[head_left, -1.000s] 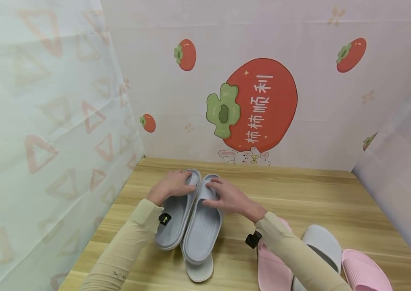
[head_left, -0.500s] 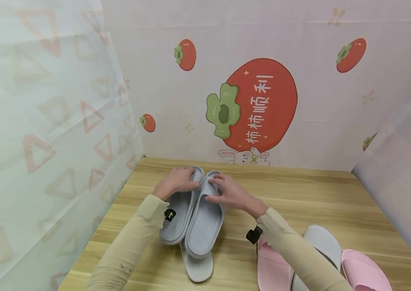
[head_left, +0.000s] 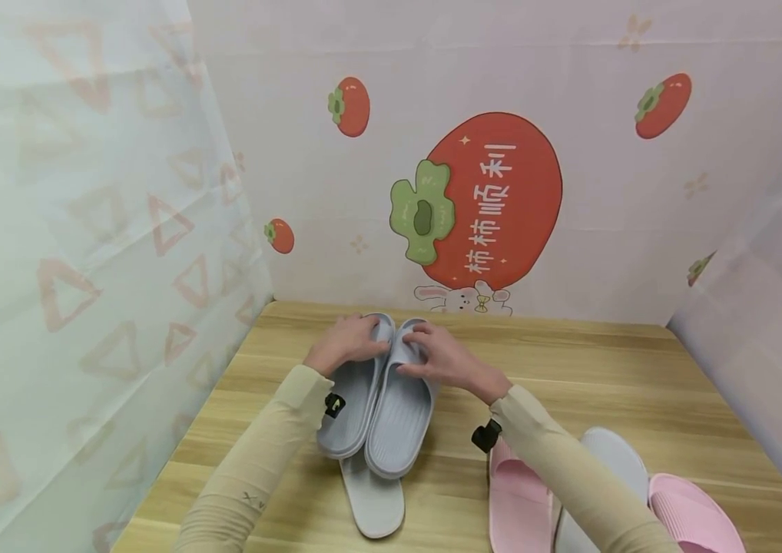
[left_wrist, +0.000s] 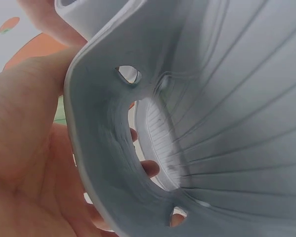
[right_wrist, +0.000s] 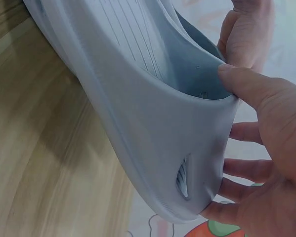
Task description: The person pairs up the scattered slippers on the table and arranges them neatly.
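Two blue-grey slippers lie side by side in the head view, toes pointing to the back wall. My left hand (head_left: pixel 346 344) grips the left slipper (head_left: pixel 356 430) at its strap; in the left wrist view, fingers show through the opening of this slipper (left_wrist: pixel 246 123). The right slipper (head_left: pixel 401 426) is held by my right hand (head_left: pixel 448 357), the thumb over the strap's edge and the other fingers against its outside, as the right wrist view shows. Below their heels a lighter grey slipper (head_left: pixel 377 507) lies on the wooden table, its front part hidden under the pair.
At the front right of the wooden table (head_left: pixel 571 369) lie a pink slipper (head_left: pixel 518 499), a grey slipper (head_left: pixel 615 457) and another pink slipper (head_left: pixel 698 514). My right sleeve partly covers the first two. Printed cloth walls (head_left: pixel 336 177) stand behind and on both sides.
Both hands have moved to the right and toward the back wall with the blue-grey slippers. More of the lighter grey slipper beneath is uncovered. The slippers at the right have stayed put.
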`<state>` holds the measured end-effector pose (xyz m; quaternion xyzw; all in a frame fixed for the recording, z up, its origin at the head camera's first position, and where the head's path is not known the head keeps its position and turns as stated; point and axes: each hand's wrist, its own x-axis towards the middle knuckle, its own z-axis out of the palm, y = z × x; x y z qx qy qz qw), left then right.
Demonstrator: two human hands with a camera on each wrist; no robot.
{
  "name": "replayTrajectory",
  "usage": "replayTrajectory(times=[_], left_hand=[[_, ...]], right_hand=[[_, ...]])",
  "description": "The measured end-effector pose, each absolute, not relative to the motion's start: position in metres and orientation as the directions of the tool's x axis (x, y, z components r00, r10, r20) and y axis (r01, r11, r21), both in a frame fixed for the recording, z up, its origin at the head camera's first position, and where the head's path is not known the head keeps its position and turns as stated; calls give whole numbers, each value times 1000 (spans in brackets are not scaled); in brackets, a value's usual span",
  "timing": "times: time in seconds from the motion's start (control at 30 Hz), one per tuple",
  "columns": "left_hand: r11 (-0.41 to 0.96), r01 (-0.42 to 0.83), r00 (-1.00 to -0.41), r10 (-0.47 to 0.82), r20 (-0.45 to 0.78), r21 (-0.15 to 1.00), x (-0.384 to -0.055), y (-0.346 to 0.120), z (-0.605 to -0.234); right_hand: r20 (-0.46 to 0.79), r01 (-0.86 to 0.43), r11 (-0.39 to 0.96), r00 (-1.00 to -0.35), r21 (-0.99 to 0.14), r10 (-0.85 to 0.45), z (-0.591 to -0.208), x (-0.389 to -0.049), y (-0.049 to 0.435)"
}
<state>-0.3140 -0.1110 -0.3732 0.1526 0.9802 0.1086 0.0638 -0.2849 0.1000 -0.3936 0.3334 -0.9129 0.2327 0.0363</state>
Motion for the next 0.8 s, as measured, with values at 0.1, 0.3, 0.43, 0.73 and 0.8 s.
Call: replayTrajectory(times=[0.1,0.3,0.43,0.73,0.8], left_hand=[[932,275,-947,305,-101,236,-317,-108,-375],[928,292,-944,318,-83,233,-325,-102,-378],[925,299,-943,324,-76,234,-326,-100,-379],[925,327,-939,341,-43,194,-333,-91,-375],[926,332,-938,345,-47,180,-335,-89,-374]], right_hand=[[221,-631,671,-771,-388,-597,-393,-287,102],[225,-629,679,-774,-379,-592,-393,-293,106],[231,-640,678,-766,-362,-600,-392,-297,107],[233,-640,682,-766,-354,-599,-390,-308,114],[229,-641,684,-766,-348,-601,-389,-310,115]])
